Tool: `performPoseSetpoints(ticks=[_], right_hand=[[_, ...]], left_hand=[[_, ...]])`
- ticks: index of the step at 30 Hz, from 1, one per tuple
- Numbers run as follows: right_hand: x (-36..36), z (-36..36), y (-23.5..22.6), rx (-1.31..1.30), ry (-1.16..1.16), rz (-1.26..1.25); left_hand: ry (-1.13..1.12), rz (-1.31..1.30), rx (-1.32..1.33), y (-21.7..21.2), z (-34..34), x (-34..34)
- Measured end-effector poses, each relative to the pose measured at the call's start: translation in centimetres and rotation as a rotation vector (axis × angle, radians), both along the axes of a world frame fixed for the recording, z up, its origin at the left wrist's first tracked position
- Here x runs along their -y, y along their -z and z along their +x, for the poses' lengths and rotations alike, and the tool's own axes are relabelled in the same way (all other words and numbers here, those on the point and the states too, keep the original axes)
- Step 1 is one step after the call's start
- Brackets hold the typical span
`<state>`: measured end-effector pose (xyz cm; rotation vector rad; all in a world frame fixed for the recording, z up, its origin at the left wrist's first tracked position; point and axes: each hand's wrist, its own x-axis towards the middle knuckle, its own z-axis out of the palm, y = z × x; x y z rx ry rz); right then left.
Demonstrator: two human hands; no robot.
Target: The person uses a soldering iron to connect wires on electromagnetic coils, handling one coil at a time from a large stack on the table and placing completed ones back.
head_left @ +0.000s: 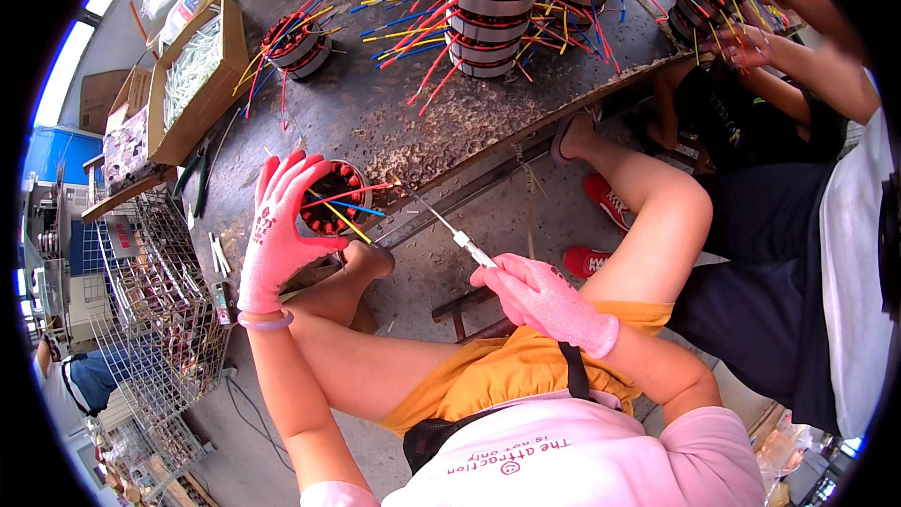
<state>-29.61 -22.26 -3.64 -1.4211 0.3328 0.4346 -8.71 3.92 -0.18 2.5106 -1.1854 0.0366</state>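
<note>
Right hand (544, 296), pink-gloved, grip pinched on a thin pick tool (449, 228), tip at the stator's leads. Left hand (282, 225) just beyond, fingers wrapped round the motor stator (330, 199) at the counter (394, 113) edge. Stator looks heavy and rigid; leads floppy, so hold the core.

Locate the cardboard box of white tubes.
In the head view, the cardboard box of white tubes sits upper left on the workbench, left of a lone motor stator.

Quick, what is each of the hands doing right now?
Left hand: closed around a round wound coil with coloured wires, at the table edge.
Right hand: closed on a thin pointed tool aimed at the coil.
</note>
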Motion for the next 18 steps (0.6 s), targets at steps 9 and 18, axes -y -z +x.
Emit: performPoseSetpoints(ticks=[9, 18], right_hand=[[0.3, 0.2, -0.9, -0.101, -0.025, 0.005], [-0.1, 0.1, -0.5, -0.031, 0.000, 0.047]], left_hand=[[0.010, 0.003, 0.002, 0.1, 0.1, -0.1], [0.011, 0.011, 0.001, 0.1, 0.2, -0.3]])
